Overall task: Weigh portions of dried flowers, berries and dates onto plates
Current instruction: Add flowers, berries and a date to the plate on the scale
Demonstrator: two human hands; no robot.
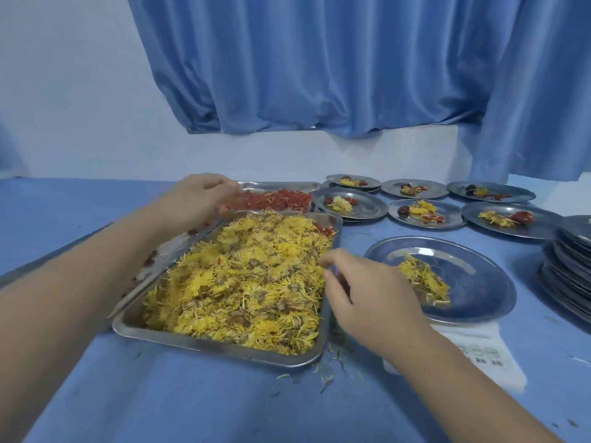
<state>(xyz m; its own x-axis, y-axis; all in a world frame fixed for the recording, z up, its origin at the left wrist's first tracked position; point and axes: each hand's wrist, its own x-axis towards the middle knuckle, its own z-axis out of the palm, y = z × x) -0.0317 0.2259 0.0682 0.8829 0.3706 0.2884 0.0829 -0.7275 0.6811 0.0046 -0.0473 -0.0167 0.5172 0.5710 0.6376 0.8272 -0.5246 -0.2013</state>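
Observation:
A steel tray (220, 345) heaped with dried yellow flowers (243, 286) lies in the middle of the blue table. Behind it a second tray (281, 186) holds red berries (275, 199). My left hand (198, 196) hovers over the near left end of the berry tray, its fingers curled down into the berries; what they grip is hidden. My right hand (361, 289) is at the flower tray's right rim, thumb and fingertips pinched together. Just right of it a steel plate (479, 273) with a small pile of yellow flowers (422, 279) rests on a white scale (476, 353).
Several filled steel plates (508, 215) with flowers, berries and dates stand at the back right. A stack of bare plates (569, 266) stands at the right edge. A third tray (166, 247) with dark dates lies partly under my left forearm. Loose petals litter the table's front.

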